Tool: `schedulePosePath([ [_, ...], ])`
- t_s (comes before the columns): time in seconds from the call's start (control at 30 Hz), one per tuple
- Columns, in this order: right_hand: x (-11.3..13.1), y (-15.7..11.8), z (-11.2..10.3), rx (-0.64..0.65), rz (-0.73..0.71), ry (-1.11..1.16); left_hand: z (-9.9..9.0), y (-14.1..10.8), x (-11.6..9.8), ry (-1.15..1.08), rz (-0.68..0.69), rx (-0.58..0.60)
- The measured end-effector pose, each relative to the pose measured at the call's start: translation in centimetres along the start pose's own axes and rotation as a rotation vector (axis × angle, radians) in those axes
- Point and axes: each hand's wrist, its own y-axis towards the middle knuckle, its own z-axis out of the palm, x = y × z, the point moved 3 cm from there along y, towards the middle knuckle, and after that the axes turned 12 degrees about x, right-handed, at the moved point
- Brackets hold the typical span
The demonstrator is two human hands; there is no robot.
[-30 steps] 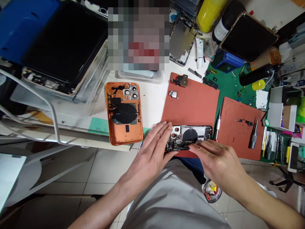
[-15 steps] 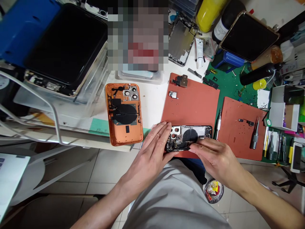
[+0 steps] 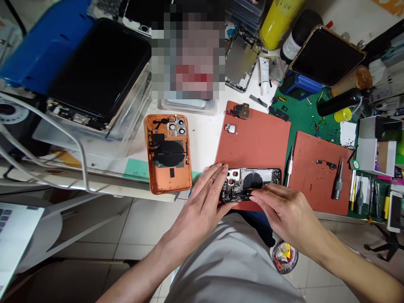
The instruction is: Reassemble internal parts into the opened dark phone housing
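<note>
Seen from the head camera, the person's left hand (image 3: pixel 200 206) is lying open on the opened smartphone (image 3: pixel 251 185), its fingers spread and pressing against the phone's left end without closing around it. The right hand (image 3: pixel 284 210) is reaching over the phone's lower edge with its fingers extended and close together, their tips touching the exposed internals; whether it is pinching a small part, I cannot tell. The phone is lying screen-side down on a terracotta silicone repair mat (image 3: pixel 252 147), near the mat's lower edge, with its black frame, camera openings and dark round coil showing. A precision screwdriver (image 3: pixel 289 166) is lying just beside the phone's right end, between that mat and a second silicone mat (image 3: pixel 318 181), which is carrying a steel-handled driver (image 3: pixel 337 181). Two small metal components (image 3: pixel 241 111) are sitting at the first mat's top edge. To the left, an orange phone back housing (image 3: pixel 168 153) is lying on the desk (image 3: pixel 202 134), well apart from the hands. Beyond it, a stripped metal phone frame (image 3: pixel 241 59) and a tube of white paste (image 3: pixel 264 75) are lying near a yellow bottle (image 3: pixel 279 21).
</note>
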Motion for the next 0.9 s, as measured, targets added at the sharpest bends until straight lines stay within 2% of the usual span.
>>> schedulePosePath([
  [0.27, 0.3, 0.1, 0.2, -0.004, -0.01, -0.081, 0.3, -0.3, 0.0, -0.013, -0.006, -0.004],
  [0.4, 0.2, 0.2, 0.8, -0.052, -0.019, -0.104, 0.5, -0.6, 0.2, -0.008, -0.062, 0.036],
  [0.6, -0.5, 0.3, 1.8, -0.112, -0.044, -0.159, 0.7, -1.0, 0.4, 0.018, -0.072, 0.063],
  [0.9, 0.1, 0.4, 0.6, -0.003, 0.018, -0.129, 0.5, -0.6, 0.5, -0.015, -0.049, 0.038],
])
